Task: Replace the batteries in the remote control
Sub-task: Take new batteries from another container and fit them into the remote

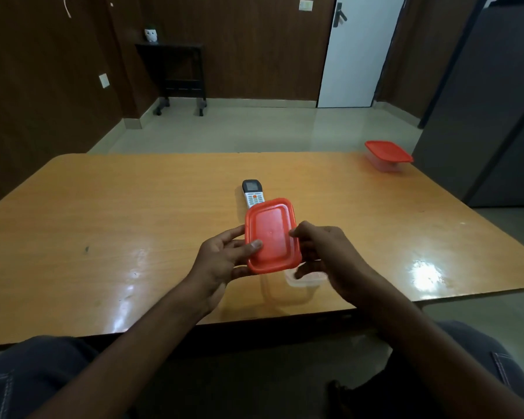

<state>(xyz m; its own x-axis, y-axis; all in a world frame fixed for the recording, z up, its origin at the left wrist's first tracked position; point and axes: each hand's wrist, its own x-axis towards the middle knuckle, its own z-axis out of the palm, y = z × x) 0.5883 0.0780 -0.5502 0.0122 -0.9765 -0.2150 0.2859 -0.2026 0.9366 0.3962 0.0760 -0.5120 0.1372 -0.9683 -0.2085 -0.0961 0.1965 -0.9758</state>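
A grey-and-white remote control (252,193) lies face up on the wooden table (133,207), its near end hidden behind an orange lid (272,235). My left hand (224,261) grips the lid's left edge, thumb on top, and holds it tilted above the table. My right hand (324,252) pinches the lid's right edge, its lower fingers by the rim of a clear plastic container (303,282) that stands just below. I cannot see what is inside the container. No batteries are visible.
A second clear container with an orange lid (387,154) sits at the table's far right corner. A grey cabinet (481,116) stands right of the table. My knees are under the near edge.
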